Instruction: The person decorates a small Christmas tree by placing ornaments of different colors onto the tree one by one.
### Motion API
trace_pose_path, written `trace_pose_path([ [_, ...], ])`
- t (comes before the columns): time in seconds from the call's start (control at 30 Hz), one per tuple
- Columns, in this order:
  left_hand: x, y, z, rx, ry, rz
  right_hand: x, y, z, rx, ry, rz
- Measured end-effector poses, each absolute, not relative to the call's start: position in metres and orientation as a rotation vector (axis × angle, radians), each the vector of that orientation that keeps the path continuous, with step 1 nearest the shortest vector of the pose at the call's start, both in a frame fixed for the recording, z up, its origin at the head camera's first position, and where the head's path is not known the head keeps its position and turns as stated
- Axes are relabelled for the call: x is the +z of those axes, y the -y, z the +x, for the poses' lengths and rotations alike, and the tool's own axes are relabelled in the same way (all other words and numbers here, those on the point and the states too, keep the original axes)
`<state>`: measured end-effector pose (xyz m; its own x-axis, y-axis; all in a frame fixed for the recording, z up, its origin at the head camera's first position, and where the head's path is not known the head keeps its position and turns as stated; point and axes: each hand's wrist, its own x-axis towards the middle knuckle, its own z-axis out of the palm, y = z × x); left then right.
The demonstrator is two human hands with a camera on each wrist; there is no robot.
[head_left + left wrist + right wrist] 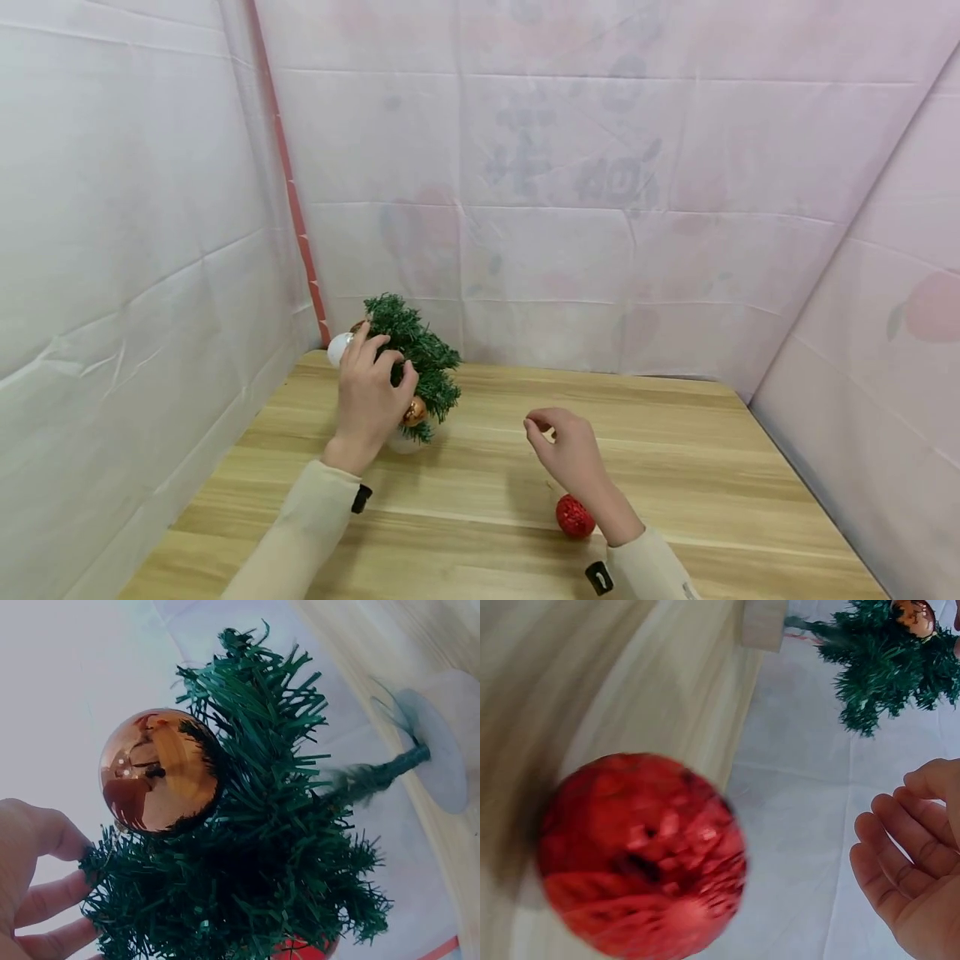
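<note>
A small green artificial Christmas tree (pixel 427 354) stands at the left of the table, leaning a little. My left hand (pixel 369 400) is at its branches, the thumb and fingers round a branch tip (pixel 112 862) in the left wrist view. Shiny copper bauble (pixel 161 771) hangs beside those fingers. A white bauble (pixel 340 350) shows at the tree's far left, and part of a red bauble (pixel 300 949) appears low down. To the right, my right hand (pixel 570 446) hovers with loosely curled fingers and nothing visible in them. Below its wrist is a glittery red bauble (pixel 575 517) with a gold loop.
The wood-grain table (pixel 480 533) is bounded by white cloth walls (pixel 540 250) at the back and both sides. A red strip (pixel 288 183) runs down the back left corner. The tree's pale base (pixel 407 442) sits behind my left wrist.
</note>
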<state>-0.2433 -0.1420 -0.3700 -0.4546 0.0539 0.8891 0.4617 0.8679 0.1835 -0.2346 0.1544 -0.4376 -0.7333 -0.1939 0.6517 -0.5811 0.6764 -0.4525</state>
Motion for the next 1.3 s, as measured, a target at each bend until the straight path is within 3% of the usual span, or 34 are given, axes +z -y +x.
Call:
trace_pose_path([
  [1.3, -0.366, 0.192, -0.258, -0.642, 2.080, -0.714, -0.482, -0.204, -0.194, 0.840, 2.655, 0.311],
])
